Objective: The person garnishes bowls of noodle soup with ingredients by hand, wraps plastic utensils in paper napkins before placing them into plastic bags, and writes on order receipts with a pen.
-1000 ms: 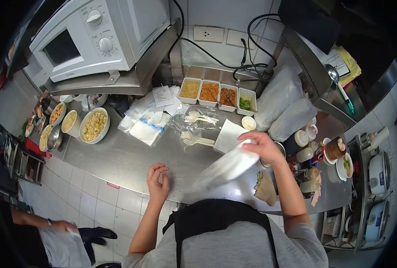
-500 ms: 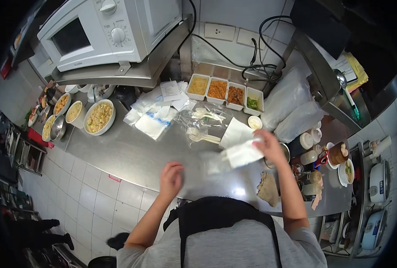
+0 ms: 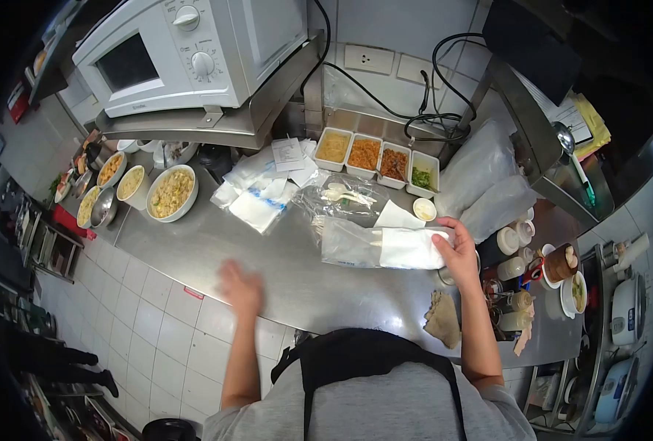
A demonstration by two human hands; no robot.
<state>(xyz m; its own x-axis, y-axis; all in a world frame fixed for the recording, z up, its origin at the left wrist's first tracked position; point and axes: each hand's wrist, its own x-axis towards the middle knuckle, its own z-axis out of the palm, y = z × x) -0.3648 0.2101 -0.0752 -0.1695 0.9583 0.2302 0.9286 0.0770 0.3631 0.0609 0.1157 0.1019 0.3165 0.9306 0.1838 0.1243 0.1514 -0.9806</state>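
Clear packet point(image 3: 352, 244) with white napkin point(image 3: 411, 248) seen right of middle; right end pinched between right hand's point(image 3: 458, 253) thumb and fingers. Left hand point(image 3: 240, 288) blurred, fingers spread, held by front edge of steel counter point(image 3: 311, 298), lower left of middle. Wide steel strip left between hands. Room above packet taken by spoons point(image 3: 348, 193), small cup point(image 3: 425, 210).

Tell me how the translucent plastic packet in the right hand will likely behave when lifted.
The packet is probably light: the right hand pinches it at just one end. Its translucent half looks thin and wrinkled, so it would likely flop or crease. The half with the white paper may stay flatter, since that looks smooth.
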